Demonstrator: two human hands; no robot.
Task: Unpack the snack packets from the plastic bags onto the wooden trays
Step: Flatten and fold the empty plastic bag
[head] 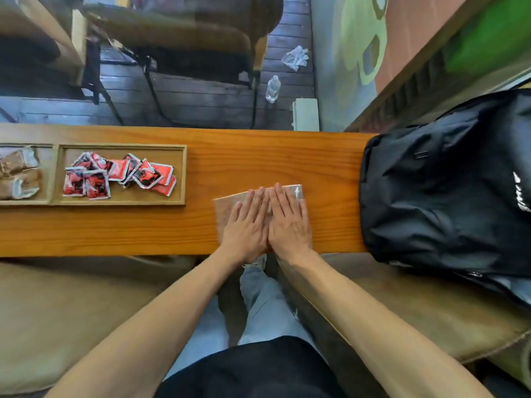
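Clear plastic bag lies flat on the wooden table, looks emptied to me. Both hands are spread flat on it, side by side: left hand, right hand, fingers straight, pressing it down. Red snack packets sit piled in the wooden tray off to my left, brown packets in the next tray. My worry: slick film on polished wood could slide off the near edge if I push unevenly. Black backpack crowds the right end. Beyond, a water bottle stands on the plank floor.
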